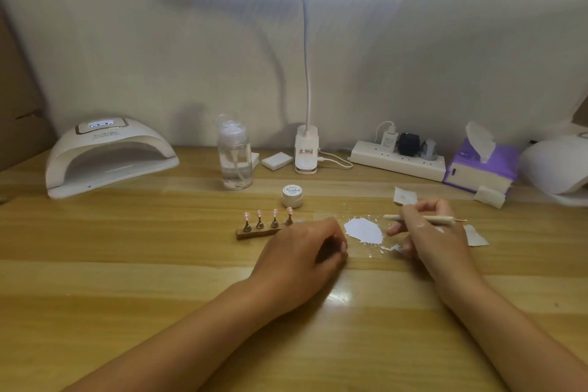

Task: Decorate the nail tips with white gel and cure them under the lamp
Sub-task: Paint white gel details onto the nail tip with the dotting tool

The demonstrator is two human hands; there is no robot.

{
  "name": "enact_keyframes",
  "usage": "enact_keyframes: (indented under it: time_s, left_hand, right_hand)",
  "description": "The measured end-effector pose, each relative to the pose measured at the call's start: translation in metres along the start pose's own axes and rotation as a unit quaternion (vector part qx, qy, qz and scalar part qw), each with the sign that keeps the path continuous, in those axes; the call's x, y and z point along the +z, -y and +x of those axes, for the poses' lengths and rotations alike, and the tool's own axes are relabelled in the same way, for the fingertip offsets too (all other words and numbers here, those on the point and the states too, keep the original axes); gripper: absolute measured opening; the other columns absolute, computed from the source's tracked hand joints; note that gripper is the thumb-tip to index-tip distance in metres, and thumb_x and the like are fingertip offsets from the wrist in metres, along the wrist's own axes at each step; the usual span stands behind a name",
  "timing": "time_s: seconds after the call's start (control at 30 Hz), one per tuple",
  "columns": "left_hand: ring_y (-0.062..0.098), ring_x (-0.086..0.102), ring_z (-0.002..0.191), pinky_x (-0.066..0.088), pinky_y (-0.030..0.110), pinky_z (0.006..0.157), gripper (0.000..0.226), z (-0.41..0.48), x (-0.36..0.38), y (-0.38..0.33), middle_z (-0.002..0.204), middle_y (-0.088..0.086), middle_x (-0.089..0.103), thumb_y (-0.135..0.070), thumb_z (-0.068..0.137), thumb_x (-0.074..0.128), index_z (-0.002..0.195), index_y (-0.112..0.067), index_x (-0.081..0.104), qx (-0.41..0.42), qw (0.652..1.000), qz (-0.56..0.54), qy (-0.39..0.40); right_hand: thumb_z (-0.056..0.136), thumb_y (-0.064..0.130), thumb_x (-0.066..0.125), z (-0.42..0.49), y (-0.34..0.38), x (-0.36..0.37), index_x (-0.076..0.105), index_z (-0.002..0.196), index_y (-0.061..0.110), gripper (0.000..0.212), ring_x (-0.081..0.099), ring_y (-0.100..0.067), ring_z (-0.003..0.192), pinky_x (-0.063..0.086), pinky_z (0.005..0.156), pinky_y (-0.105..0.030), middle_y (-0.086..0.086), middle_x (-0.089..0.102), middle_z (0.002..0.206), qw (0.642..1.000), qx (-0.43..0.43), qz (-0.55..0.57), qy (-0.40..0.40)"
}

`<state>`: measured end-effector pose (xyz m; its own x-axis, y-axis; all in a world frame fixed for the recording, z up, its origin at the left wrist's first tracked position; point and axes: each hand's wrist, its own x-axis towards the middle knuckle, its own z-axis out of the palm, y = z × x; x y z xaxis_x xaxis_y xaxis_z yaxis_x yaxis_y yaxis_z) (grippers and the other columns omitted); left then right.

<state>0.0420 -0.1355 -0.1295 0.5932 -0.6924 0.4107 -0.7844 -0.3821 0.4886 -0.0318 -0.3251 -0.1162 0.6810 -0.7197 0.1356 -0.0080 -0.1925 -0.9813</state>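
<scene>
Right hand point(436, 234) grips pen point(444, 219) beside white gel point(364, 230)

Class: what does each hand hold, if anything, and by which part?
The right hand grips the thin cream tool near its middle, both ends sticking out. The left hand is curled inward; whether it holds anything cannot be told.

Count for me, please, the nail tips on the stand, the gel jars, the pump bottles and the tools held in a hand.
Nail tips: 4 in view on the stand, whose right end the left hand hides
Gel jars: 1
Pump bottles: 1
Thin tools: 1, held in the right hand
Total: 7
</scene>
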Motion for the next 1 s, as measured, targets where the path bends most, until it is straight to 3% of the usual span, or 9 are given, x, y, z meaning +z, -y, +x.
enact_keyframes:
  time_s: [0.13,0.3,0.37,0.47,0.53,0.63,0.77,0.87,1.0]
  left_hand:
    - [0.002,0.064,0.092,0.052,0.036,0.081,0.016,0.0007,0.0003,0.0019,0.096,-0.018,0.07,-0.028,0.089,0.063,0.084,-0.039,0.052,-0.001,1.0,-0.005,-0.009]
    - [0.002,0.064,0.091,0.053,0.036,0.08,0.012,0.0008,0.0004,0.0027,0.094,-0.019,0.071,-0.029,0.088,0.064,0.085,-0.037,0.056,0.001,1.0,-0.005,-0.018]
    - [0.001,0.064,0.09,0.053,0.035,0.079,0.012,0.0009,0.0006,0.0031,0.094,-0.019,0.071,-0.029,0.088,0.065,0.085,-0.037,0.056,0.002,1.0,-0.006,-0.02]
    - [0.001,0.064,0.091,0.053,0.036,0.08,0.013,0.001,0.0007,0.0033,0.094,-0.018,0.071,-0.028,0.088,0.065,0.085,-0.036,0.056,0.003,1.0,-0.01,-0.02]
    - [0.002,0.064,0.091,0.053,0.036,0.08,0.011,0.0013,0.0011,0.0037,0.095,-0.018,0.071,-0.029,0.088,0.065,0.085,-0.036,0.057,0.004,1.0,-0.009,-0.02]
    - [0.002,0.064,0.092,0.052,0.036,0.081,0.011,0.0016,0.0016,0.0043,0.095,-0.018,0.071,-0.029,0.089,0.065,0.085,-0.035,0.057,0.002,1.0,-0.008,-0.019]
    - [0.003,0.064,0.091,0.052,0.035,0.081,0.008,0.0019,0.0023,0.0052,0.095,-0.017,0.072,-0.029,0.088,0.066,0.087,-0.033,0.059,-0.002,1.0,-0.012,-0.021]
    - [0.001,0.065,0.091,0.053,0.034,0.082,0.009,0.0024,0.0021,0.0065,0.094,-0.018,0.072,-0.028,0.088,0.067,0.086,-0.034,0.061,-0.007,0.999,-0.036,-0.022]
    - [0.0,0.066,0.09,0.055,0.032,0.081,0.007,0.0035,0.0026,0.0094,0.092,-0.017,0.072,-0.026,0.087,0.068,0.089,-0.031,0.064,-0.017,0.997,-0.076,-0.025]
  right_hand:
    - [0.084,0.015,0.065,0.0,-0.003,0.0003,0.054,0.073,0.013,0.015,0.058,-0.006,0.047,0.042,0.051,-0.023,-0.005,0.073,0.064,0.998,-0.006,-0.049,0.031]
    - [0.087,0.023,0.067,-0.002,-0.0006,0.0016,0.056,0.08,0.008,0.02,0.059,-0.001,0.051,0.043,0.061,-0.029,-0.001,0.075,0.067,0.99,-0.011,-0.106,0.089]
    - [0.083,0.017,0.065,-0.0006,0.0006,0.0003,0.054,0.077,0.009,0.015,0.054,-0.008,0.053,0.041,0.06,-0.03,-0.003,0.074,0.065,0.991,0.003,-0.098,0.091]
    - [0.086,0.021,0.066,-0.0017,-0.0018,0.0002,0.055,0.077,0.012,0.017,0.062,-0.009,0.06,0.045,0.065,-0.032,0.001,0.074,0.066,0.994,-0.014,-0.097,0.052]
    - [0.089,0.027,0.066,-0.0027,-0.0018,0.0016,0.055,0.079,0.012,0.021,0.062,-0.006,0.063,0.044,0.066,-0.033,0.004,0.075,0.067,0.99,-0.02,-0.121,0.076]
    - [0.083,0.019,0.064,-0.0015,-0.0008,0.0011,0.053,0.071,0.013,0.017,0.055,-0.015,0.065,0.041,0.067,-0.033,-0.001,0.074,0.065,0.992,0.003,-0.098,0.081]
    - [0.088,0.027,0.066,-0.0024,-0.0014,0.0024,0.055,0.078,0.013,0.021,0.061,-0.002,0.06,0.041,0.064,-0.031,0.004,0.075,0.067,0.99,-0.017,-0.12,0.077]
    - [0.086,0.022,0.065,-0.0015,-0.0012,0.002,0.055,0.075,0.012,0.018,0.057,-0.012,0.062,0.042,0.066,-0.031,0.001,0.074,0.067,0.99,0.001,-0.11,0.089]
    - [0.087,0.024,0.066,-0.0021,-0.0013,0.0022,0.056,0.081,0.009,0.019,0.06,-0.001,0.055,0.042,0.064,-0.03,0.002,0.075,0.067,0.991,-0.01,-0.107,0.082]
